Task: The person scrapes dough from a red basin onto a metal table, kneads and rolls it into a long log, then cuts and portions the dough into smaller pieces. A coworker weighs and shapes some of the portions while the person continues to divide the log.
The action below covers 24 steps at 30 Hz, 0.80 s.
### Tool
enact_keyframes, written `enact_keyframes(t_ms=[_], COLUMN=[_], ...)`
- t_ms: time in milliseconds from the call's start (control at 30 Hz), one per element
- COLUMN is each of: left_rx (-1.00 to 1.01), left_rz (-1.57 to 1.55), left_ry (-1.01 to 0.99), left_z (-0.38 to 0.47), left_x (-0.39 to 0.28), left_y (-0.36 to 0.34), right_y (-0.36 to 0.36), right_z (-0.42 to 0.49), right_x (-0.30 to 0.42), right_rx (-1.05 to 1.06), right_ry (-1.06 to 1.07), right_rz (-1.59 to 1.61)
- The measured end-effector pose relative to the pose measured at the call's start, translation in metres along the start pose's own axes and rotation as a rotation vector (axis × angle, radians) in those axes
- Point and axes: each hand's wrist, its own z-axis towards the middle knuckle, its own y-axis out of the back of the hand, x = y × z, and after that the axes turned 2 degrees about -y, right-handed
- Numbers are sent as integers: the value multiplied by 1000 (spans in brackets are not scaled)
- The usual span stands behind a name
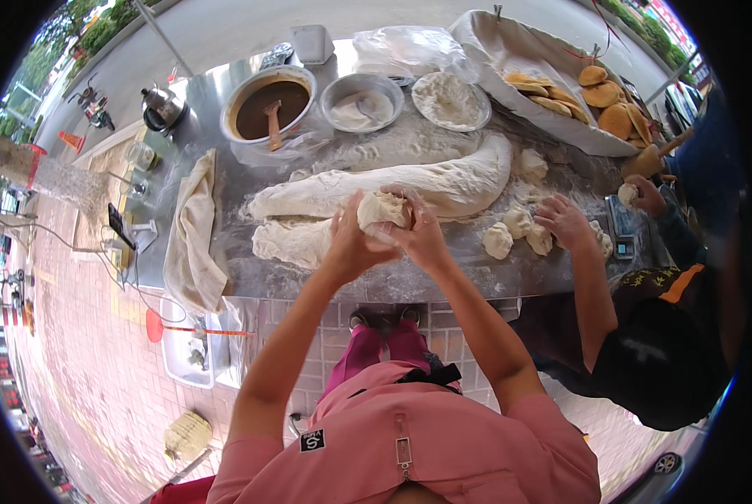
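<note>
Between them, my left hand [357, 246] and my right hand [425, 230] hold a floury lump of dough [381, 211] above the near part of the table. The fingers of both hands curve around its sides. Just beyond lies a long, thick roll of dough [388, 183], bent back on itself at the right. Its nearer strip of dough [291, 242] rests left of my hands. Several portioned dough balls [497, 240] sit to my right on the floured metal. Part of the lump's underside is hidden by my fingers.
A co-worker's hand [565, 220] touches the dough balls; the other hand [646, 194] holds one by a digital scale [621, 230]. Behind the dough stand a bowl of brown paste [234, 123] and flour bowls [332, 120]. A cloth-lined basket [539, 129] carries flatbreads. A cloth [193, 233] lies left.
</note>
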Motion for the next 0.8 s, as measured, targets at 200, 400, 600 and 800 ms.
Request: enact_keyframes(t_ms=[200, 400, 600, 800], left_rx=[-5, 113, -61, 230], left_rz=[-283, -109, 107, 338], left_ry=[12, -115, -143, 328], left_z=[16, -8, 45, 182], left_x=[1, -13, 36, 77], left_y=[-21, -26, -33, -77], right_y=[-22, 16, 104, 140], right_z=[3, -46, 4, 151], right_x=[21, -6, -1, -53], right_rx=[-61, -500, -492, -77], right_ry=[218, -134, 160, -395], right_rz=[-512, -501, -990, -1520])
